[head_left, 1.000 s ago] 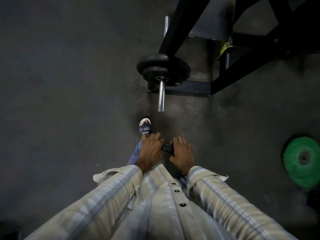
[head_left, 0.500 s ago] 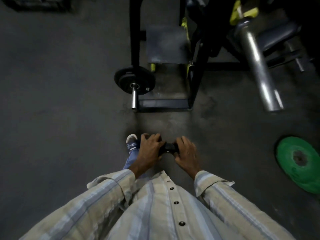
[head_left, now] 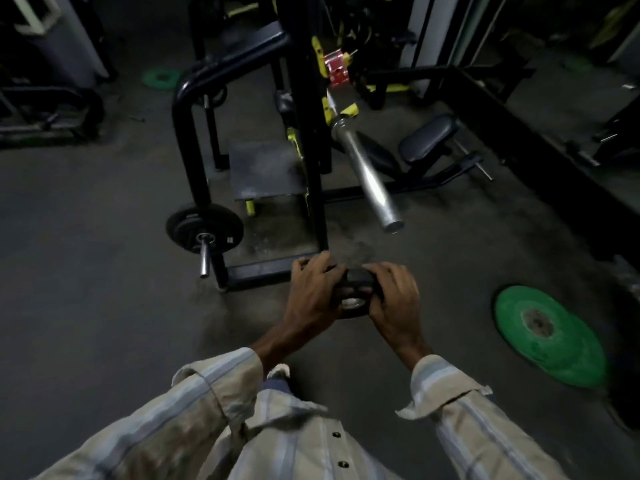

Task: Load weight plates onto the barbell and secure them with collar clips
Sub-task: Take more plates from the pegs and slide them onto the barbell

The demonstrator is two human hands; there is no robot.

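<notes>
Left hand (head_left: 313,292) and right hand (head_left: 393,299), fingers curled, grip a small black plate (head_left: 356,296) between them above the floor (head_left: 104,306). Beyond, the bare barbell sleeve (head_left: 367,174) slants toward the viewer, its long axis running near-right to far-left.

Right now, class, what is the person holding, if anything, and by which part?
A small black round weight plate, gripped at opposite edges: the left hand on its left rim, the right hand on its right rim.
</notes>
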